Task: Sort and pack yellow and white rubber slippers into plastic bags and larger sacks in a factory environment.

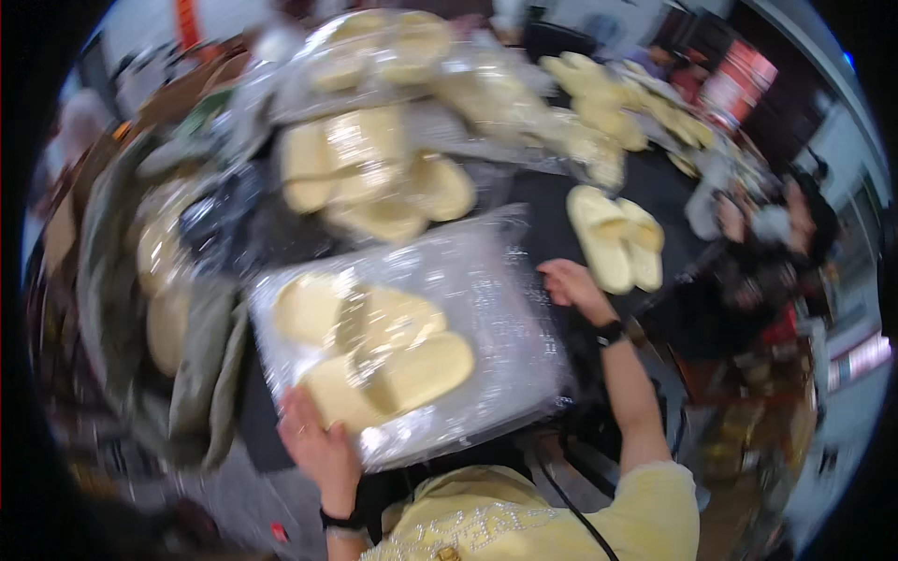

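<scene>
A pair of pale yellow slippers [407,374] lies on a stack of clear plastic bags [496,290] in front of me. My left hand [320,453] grips the near left end of the slippers, thumb and fingers on either side of the edge. Glare on the plastic hides whether the pair is inside the top bag. Beyond the right edge of the stack, my right hand [575,288] is in the air with fingers loosely bent and apart, with nothing visible in it. Closest to it is another pair of yellow slippers [613,238] on the black table surface [543,201].
Bagged yellow slippers [374,159] are piled along the far side. More loose slippers [599,98] lie at the far right. A grey-green sack [126,309] with slippers inside stands at my left. Another person [767,243] is at work on the right.
</scene>
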The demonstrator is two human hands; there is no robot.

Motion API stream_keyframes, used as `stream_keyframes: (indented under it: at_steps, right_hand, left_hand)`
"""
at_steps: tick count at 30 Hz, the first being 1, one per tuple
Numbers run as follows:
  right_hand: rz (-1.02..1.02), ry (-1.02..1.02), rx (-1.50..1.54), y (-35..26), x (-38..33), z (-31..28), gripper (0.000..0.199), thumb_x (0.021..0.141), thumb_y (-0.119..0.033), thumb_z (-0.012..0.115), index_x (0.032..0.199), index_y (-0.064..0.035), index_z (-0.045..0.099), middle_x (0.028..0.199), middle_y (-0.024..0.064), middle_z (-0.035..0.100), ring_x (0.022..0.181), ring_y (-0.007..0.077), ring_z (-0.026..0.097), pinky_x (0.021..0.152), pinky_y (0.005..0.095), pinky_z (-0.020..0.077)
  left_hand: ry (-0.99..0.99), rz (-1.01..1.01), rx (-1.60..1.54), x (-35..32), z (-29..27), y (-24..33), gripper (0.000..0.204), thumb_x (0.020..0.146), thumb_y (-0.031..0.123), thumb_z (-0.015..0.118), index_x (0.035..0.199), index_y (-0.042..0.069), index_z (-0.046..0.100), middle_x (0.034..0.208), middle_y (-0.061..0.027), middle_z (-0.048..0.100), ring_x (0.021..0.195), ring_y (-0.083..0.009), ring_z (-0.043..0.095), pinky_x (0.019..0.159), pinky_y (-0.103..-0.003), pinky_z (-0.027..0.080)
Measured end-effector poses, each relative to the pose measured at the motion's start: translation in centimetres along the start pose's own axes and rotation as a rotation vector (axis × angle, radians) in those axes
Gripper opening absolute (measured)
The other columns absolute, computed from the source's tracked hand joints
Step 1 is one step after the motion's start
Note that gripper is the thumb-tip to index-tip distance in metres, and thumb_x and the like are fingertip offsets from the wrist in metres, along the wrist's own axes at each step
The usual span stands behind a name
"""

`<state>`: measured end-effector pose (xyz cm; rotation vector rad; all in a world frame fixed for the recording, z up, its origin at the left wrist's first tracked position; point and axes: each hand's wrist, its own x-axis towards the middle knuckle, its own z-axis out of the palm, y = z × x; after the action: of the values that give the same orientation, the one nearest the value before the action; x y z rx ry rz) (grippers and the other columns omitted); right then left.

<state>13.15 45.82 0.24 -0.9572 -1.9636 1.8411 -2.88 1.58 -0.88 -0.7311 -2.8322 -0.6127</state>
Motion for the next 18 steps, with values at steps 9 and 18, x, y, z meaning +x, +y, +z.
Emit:
stream_keyframes:
  at_steps: [9, 18]
  right_hand:
    - [-0.551, 0.471, -1.046, -0.1, -2.1, 2.1, 0.022, 0.086, -0.024, 0.060, 0.104, -0.0116, 0.060, 0.091, 0.0064, 0.055, 0.079, 0.0215, 0.060, 0.062, 0.0368, 0.0498]
    - [-0.136, 0.435, -1.264, -0.7, 2.6, -7.1, 0.015, 0.081, -0.016, 0.059, 0.082, -0.0009, 0.061, 0.083, 0.0204, 0.063, 0.080, 0.0357, 0.062, 0.067, 0.0469, 0.0493]
  left_hand:
    - [0.264, 0.452, 0.124, 0.1, 4.1, -8.1, 0.067, 0.094, 0.050, 0.036, 0.137, -0.002, 0.034, 0.138, -0.0206, 0.041, 0.124, -0.0361, 0.042, 0.094, -0.047, 0.038]
    - [0.050, 0.049, 0.195, -1.1, 0.1, -1.9, 0.056, 0.093, 0.030, 0.036, 0.139, 0.000, 0.032, 0.142, -0.0166, 0.036, 0.133, -0.0336, 0.028, 0.108, -0.044, 0.019]
